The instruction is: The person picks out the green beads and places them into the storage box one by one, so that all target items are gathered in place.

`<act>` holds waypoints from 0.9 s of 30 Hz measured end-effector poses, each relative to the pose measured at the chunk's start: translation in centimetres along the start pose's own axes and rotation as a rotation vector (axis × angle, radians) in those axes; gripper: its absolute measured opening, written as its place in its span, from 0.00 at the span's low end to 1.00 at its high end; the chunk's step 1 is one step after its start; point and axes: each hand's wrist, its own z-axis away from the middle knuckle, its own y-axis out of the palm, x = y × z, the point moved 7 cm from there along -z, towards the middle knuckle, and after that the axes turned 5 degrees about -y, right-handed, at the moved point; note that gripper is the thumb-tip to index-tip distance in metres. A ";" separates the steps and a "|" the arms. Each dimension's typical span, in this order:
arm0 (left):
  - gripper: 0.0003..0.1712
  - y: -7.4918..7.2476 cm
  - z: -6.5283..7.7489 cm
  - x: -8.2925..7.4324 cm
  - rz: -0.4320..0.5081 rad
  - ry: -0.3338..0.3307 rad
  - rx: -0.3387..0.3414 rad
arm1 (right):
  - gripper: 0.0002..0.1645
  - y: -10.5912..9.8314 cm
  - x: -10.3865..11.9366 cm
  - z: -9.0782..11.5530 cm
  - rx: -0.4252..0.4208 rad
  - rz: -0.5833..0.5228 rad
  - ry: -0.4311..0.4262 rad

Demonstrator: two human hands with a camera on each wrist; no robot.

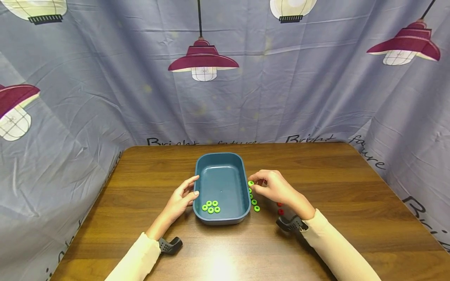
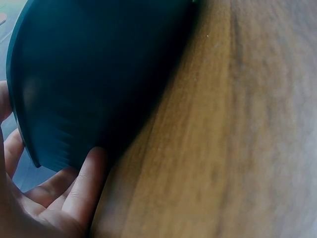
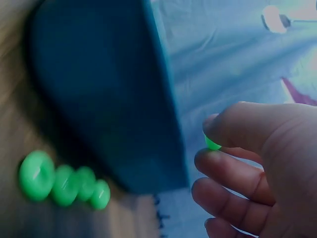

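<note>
We judge this mid-transfer: right hand (image 1: 275,188) pinches a green ring (image 1: 250,183) just beside the bin (image 1: 220,181), left hand (image 1: 180,201) touches its other side, fingers loosely extended, and next probably calls for lifting the ring in.

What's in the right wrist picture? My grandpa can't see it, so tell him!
A right hand pinches a mostly hidden green ring beside a dark blue bin. Four blurry green rings sit in a row on the wooden table at lower left.
</note>
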 end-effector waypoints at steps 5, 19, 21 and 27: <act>0.34 -0.1 0.0 0.0 -0.003 -0.012 -0.013 | 0.10 0.5 1.8 -1.8 -0.011 -0.034 -0.038; 0.34 0.1 0.1 -0.1 -0.014 -0.013 -0.005 | 0.10 5.3 4.9 -4.5 0.134 -0.035 -0.114; 0.34 0.1 0.1 -0.1 -0.012 -0.018 -0.004 | 0.10 6.0 5.2 -4.7 0.165 -0.031 -0.116; 0.34 0.1 0.1 0.0 -0.016 -0.024 -0.002 | 0.08 7.5 5.6 -5.0 0.232 -0.013 -0.128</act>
